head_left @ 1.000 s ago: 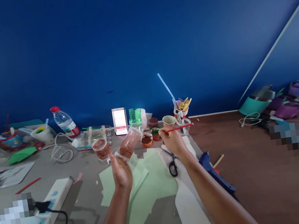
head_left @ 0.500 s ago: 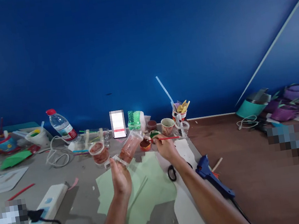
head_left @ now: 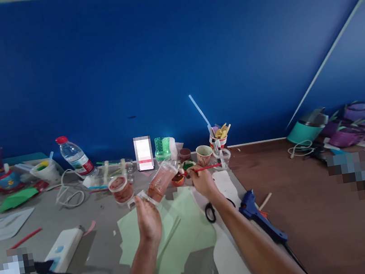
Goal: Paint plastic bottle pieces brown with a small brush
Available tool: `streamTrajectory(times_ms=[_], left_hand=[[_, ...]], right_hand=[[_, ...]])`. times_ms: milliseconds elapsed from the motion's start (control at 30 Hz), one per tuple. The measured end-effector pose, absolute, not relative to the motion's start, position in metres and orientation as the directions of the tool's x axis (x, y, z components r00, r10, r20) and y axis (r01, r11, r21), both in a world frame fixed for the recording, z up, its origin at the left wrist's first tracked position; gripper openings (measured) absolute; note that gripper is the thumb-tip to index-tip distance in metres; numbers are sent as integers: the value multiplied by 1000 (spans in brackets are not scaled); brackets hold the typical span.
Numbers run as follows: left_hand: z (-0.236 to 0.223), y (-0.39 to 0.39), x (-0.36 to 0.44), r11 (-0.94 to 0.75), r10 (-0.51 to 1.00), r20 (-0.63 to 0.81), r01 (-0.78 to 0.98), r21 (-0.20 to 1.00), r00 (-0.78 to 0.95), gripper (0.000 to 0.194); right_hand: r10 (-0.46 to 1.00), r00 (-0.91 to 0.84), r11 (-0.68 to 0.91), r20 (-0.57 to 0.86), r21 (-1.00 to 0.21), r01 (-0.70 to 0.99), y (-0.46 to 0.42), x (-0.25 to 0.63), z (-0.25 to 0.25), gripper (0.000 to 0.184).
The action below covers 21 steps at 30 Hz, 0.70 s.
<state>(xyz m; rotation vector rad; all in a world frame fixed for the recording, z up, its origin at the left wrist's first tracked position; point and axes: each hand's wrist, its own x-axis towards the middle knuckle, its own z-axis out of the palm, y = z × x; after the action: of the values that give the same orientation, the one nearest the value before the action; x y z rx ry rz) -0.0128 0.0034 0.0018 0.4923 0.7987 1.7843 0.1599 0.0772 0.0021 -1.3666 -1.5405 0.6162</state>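
Observation:
My left hand [head_left: 149,219] is closed around the rim end of a clear plastic cup [head_left: 163,181], tilted with its base up and to the right. Reddish-brown paint coats part of the cup. A thin red paintbrush [head_left: 209,167] is pinched in my right hand [head_left: 203,182], its tip end pointing left at a small pot of brown paint [head_left: 177,181]. Whether the bristles touch the paint I cannot make out. Just behind my right fingers sits a pot of green paint [head_left: 187,165]. Left of the held cup stands a brown-painted tub [head_left: 121,189].
Green paper [head_left: 192,227] and black-handled scissors [head_left: 210,213] lie below my hands. A blue glue gun [head_left: 261,217] rests right of my right forearm. Behind are a paper cup [head_left: 205,154], a green painted bottle piece [head_left: 162,148] and a water bottle [head_left: 76,157]. A power strip [head_left: 61,253] lies left.
My right hand and the brush have barely shifted, the brush tip staying by the brown paint pot. The held cup has moved slightly right.

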Motion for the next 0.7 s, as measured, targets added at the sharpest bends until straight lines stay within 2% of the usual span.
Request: streamTrajectory(times_ms=[233,700], left_hand=[[4,2,-13,-195,943,-48,-661,724,-330,67],[6,3,-17,-194,951,-26,-659,727,-309,69]], right_hand=[[963,194,158,185,-976,149,84,170,-1,21],[954,284,104,93,-994,-22,80,168,4,22]])
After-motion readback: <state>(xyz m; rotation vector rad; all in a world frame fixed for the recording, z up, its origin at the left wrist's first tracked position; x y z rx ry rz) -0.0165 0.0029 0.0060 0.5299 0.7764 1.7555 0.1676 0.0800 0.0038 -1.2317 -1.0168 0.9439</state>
